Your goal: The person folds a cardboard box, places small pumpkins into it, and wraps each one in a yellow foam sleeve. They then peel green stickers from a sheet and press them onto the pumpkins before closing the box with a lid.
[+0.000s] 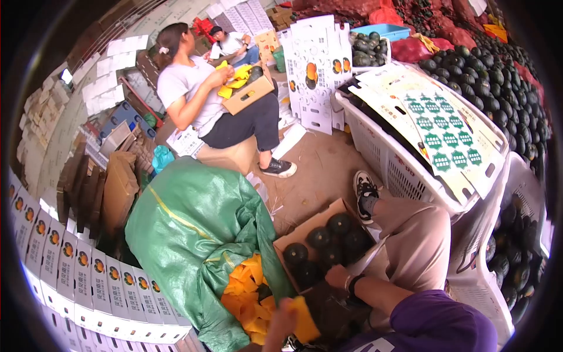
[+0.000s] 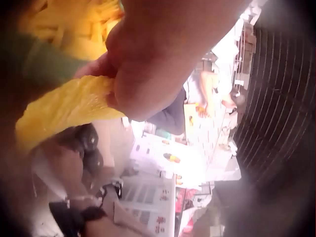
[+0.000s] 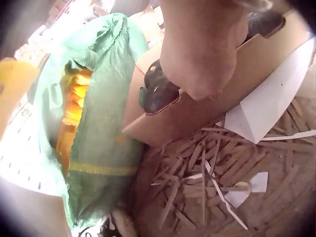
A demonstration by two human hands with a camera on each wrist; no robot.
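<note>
My left hand (image 1: 281, 324) pinches a yellow foam net sleeve (image 2: 69, 106), which hangs flattened from the fingers. Beside it, the open mouth of a green woven sack (image 1: 187, 205) shows many more yellow foam sleeves (image 1: 249, 278). An open cardboard box (image 3: 182, 118) holds several small dark-green pumpkins (image 1: 319, 237). At the box's near wall is my right hand (image 1: 338, 277), close to the pumpkins. In the right wrist view this hand overlaps the wall's top edge; its fingertips are hidden, so I cannot tell what they hold.
A white plastic crate (image 1: 404, 176) with printed cardboard sheets stands to the right, before a large pumpkin heap (image 1: 487, 82). Stacked white cartons (image 1: 76, 276) line the left. Ahead sits a person (image 1: 187, 88) with a box on the lap. Paper scraps (image 3: 237, 192) litter the floor.
</note>
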